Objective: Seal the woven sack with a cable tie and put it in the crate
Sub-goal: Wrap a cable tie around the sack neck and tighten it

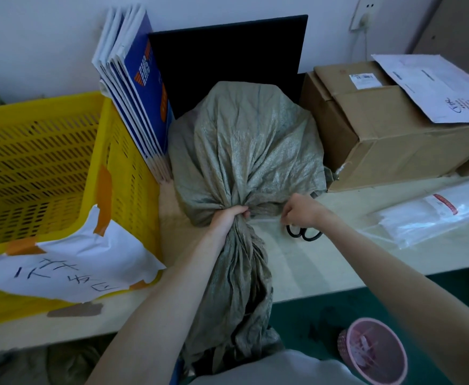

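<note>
A grey-green woven sack (244,151) lies on the table with its bulky body at the back and its gathered neck trailing toward me over the table edge. My left hand (229,218) grips the bunched neck tightly. My right hand (300,209) is just right of the neck with its fingers curled, pinching the end of a thin pale cable tie (266,216) that runs from the neck to my fingers. The yellow plastic crate (47,173) stands to the left of the sack, with a white handwritten paper taped on its near wall.
Black-handled scissors (304,233) lie under my right hand. A cardboard box (388,126) sits at the back right, a clear plastic packet (433,218) in front of it. Blue-and-white folders (138,87) lean between crate and sack. A pink basket (372,354) stands on the floor.
</note>
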Motion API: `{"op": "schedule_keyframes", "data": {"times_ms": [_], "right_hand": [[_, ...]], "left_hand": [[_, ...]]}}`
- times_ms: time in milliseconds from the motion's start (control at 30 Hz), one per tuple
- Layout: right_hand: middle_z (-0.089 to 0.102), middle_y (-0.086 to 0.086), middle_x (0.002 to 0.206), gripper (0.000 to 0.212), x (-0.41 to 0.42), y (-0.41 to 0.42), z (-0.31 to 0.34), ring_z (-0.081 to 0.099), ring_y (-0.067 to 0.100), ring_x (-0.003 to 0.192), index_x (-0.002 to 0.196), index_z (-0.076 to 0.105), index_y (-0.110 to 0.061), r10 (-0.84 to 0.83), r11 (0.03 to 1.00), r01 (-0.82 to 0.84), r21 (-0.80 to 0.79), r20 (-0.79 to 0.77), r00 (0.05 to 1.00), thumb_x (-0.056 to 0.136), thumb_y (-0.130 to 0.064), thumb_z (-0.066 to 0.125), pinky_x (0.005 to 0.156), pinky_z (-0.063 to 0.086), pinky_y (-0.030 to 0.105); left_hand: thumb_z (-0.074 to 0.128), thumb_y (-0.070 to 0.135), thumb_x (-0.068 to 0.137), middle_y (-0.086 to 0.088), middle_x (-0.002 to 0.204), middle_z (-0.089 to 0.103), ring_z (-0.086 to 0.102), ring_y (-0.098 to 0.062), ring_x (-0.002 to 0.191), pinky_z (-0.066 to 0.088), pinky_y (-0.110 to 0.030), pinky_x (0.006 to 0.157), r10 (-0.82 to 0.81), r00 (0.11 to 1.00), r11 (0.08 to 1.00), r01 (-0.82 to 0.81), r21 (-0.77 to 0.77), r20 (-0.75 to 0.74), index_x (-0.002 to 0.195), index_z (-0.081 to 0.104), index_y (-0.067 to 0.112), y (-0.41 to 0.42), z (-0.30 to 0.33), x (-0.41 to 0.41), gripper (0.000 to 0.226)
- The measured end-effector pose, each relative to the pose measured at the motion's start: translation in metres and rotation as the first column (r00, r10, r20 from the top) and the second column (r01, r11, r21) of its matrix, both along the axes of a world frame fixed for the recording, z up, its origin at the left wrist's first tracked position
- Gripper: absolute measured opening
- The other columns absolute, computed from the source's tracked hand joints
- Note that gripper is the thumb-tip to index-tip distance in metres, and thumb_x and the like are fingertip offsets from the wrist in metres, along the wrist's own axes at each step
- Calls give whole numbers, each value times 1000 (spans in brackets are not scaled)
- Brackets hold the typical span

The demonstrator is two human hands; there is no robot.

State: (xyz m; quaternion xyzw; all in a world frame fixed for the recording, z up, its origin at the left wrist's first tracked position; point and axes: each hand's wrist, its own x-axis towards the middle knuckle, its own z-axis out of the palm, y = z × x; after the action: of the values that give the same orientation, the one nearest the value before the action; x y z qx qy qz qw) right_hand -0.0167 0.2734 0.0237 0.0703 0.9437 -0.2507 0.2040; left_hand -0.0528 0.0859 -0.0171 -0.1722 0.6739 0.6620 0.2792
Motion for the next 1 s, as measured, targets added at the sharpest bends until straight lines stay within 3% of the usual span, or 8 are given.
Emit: {"op": "schedule_keyframes", "data": {"times_ms": [67, 133, 200, 267, 400, 600, 767, 1000], "right_hand": [[70, 7, 92, 15, -3, -5, -5, 63, 18, 83, 92, 75, -7, -65, 995, 65, -72, 2, 998, 83, -18, 71, 72, 46, 27], [69, 6, 87, 12, -5, -9, -7, 61, 15, 79, 89, 75, -8, -109, 983, 105, -148, -19, 994, 81, -16, 72, 70, 44, 26], [70, 5, 82, 9, -6, -11, -8, 60, 11, 71, 88, 76, -9, -133, 970, 127, -209, -16, 991, 81, -14, 73, 65, 45, 23], [68, 3, 72, 8, -6, -14, -6, 55, 8, 59, 87, 76, -8, -141, 955, 140, -261, 15, 990, 82, -13, 72, 55, 44, 19], [72, 8, 84, 6, -7, -17, -9, 60, 13, 70, 86, 76, -10, -144, 945, 143, -294, 19, 989, 82, -13, 72, 66, 50, 26], [66, 0, 74, 10, -6, -34, -10, 53, 6, 59, 87, 75, -10, -85, 959, 91, -269, 34, 996, 83, -18, 71, 50, 39, 16], [55, 1, 62, 20, -9, -45, -8, 46, 13, 53, 77, 67, -6, -88, 955, 84, -286, 1, 996, 84, -24, 71, 48, 36, 21], [57, -4, 70, 11, -4, -37, -4, 50, 7, 64, 76, 65, -13, 25, 989, -50, -141, -175, 984, 84, -19, 70, 57, 36, 19]], "left_hand": [[70, 15, 80, -1, 64, 73, 66, -18, 63, 55, -28, 75, 15, 1000, 1000, -16, 23, 6, 69, 74, 8, 0, -1, 1, 14], [70, 15, 81, -3, 67, 74, 67, -18, 60, 57, -28, 69, 28, 1000, 999, -28, 18, 0, 78, 75, 6, 1, 1, 3, 10], [73, 21, 77, -10, 78, 75, 68, -23, 63, 59, -35, 75, 36, 999, 999, -36, 2, -7, 91, 75, 2, 0, 0, 4, 23], [77, 30, 70, -14, 95, 74, 70, -27, 78, 57, -42, 86, 51, 999, 998, -51, -29, -16, 103, 73, 3, 0, 0, 4, 43], [72, 33, 80, -4, 114, 66, 62, -22, 101, 45, -28, 83, 27, 998, 992, -35, -119, -63, 119, 65, 4, -1, -1, 5, 49], [64, 39, 87, -8, 132, 58, 53, -26, 121, 34, -24, 87, -29, 988, 972, -7, -235, -151, 127, 59, 5, 0, 0, 10, 53], [56, 44, 91, -12, 131, 59, 53, -30, 120, 37, -26, 89, -174, 960, 910, 72, -408, -220, 124, 61, 4, -3, 4, 11, 52], [47, 63, 86, -18, 110, 68, 62, -33, 101, 44, -33, 80, -386, 902, 740, 180, -648, -191, 106, 69, 1, -12, 16, 12, 69]]}}
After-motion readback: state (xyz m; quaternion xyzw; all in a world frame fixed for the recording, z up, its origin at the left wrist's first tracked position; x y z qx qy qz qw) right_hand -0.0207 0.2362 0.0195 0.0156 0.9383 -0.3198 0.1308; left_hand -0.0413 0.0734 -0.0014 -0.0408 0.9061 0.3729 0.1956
